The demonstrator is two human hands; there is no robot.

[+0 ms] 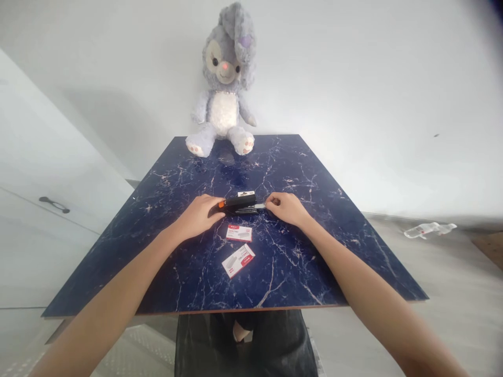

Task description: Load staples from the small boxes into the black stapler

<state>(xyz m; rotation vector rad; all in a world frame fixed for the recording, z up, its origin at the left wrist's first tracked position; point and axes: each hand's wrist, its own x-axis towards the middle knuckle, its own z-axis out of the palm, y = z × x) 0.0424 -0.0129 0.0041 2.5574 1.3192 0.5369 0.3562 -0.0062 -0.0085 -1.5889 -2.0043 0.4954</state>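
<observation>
Noted nearest: forearms [131, 280] over near edge of table [298, 277]. Holding stapler [244, 200] with left hand [201, 214], pinching metal strip [260, 206] with right hand [290, 207]. Judged stiff (likely light); best gripped by body.

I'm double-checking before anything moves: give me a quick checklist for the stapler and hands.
1. Left hand gripping the stapler at its orange-marked end: ok.
2. Right hand at the silver metal piece: ok.
3. Metal piece fully inside the stapler: not ok, it sticks out.
4. Staples loaded: cannot tell, too small to see.
5. Two red-and-white boxes apart from both hands: ok.
</observation>
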